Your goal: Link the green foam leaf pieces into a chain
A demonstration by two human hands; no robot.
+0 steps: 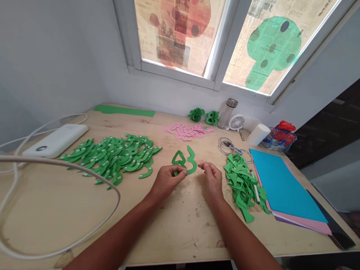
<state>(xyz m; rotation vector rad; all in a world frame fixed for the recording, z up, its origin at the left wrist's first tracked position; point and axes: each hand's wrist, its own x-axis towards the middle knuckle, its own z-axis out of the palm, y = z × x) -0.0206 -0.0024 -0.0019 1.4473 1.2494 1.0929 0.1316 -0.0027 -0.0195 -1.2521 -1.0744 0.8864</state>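
In the middle of the table, my left hand (pixel 171 179) pinches a curved green cutout (pixel 192 159) of foam or paper between thumb and fingers. The piece stands up from my fingertips, with a looped green part at its left. A short way to the right, my right hand (pixel 212 179) has its thumb and fingers brought together, apart from the cutout. Whether anything tiny sits in that pinch does not show. Left of my hands lies a wide heap of curved green strips (pixel 112 155) with small white patches. Green pieces (pixel 240 183) are piled at the right.
Pink cutouts (pixel 189 131) lie behind my hands, near green paper balls (pixel 196 114). A glass bottle (pixel 227 112), a small fan (pixel 236 122) and tape rolls (pixel 225 146) stand or lie to the right, beside blue sheets (pixel 287 183). A white power bank (pixel 56 140) and looping cable (pixel 118 195) occupy the left.
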